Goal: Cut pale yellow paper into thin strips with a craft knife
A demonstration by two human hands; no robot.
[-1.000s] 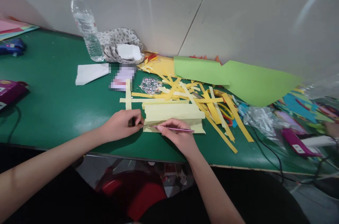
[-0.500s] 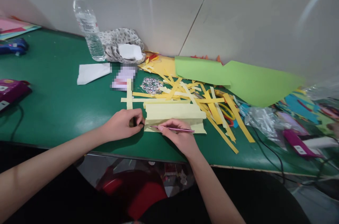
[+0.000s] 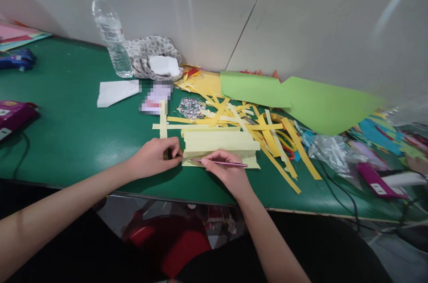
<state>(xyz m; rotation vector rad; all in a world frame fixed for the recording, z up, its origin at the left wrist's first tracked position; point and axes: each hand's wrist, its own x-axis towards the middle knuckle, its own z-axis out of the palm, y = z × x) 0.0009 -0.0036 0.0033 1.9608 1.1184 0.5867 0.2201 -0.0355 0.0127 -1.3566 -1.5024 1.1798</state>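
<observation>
Pale yellow folded paper (image 3: 217, 140) lies on the table in front of me, with crosswise creases and uneven ends. At its left end my left hand (image 3: 159, 156) is closed, thumb and fingertips pinched at the paper's edge. My right hand (image 3: 226, 171) is closed around a slim pink pointed tool (image 3: 230, 164), held like a pen. The tool's tip points left along the paper's near part, close to the left fingertips. Crossed pale strips (image 3: 163, 126) lie just beyond my left hand.
Yellow paper strips (image 3: 267, 133) are heaped beyond and right of the paper, over scissors (image 3: 287, 140). Behind lie a bead dish (image 3: 191, 108), green sheets (image 3: 321, 104) and a water bottle (image 3: 115, 38). A plastic bag (image 3: 334, 153) and black cable (image 3: 344, 198) are at right.
The pink tool has shifted very slightly to the right with my right hand. My left hand stays at the paper's left end; the rest looks the same.
</observation>
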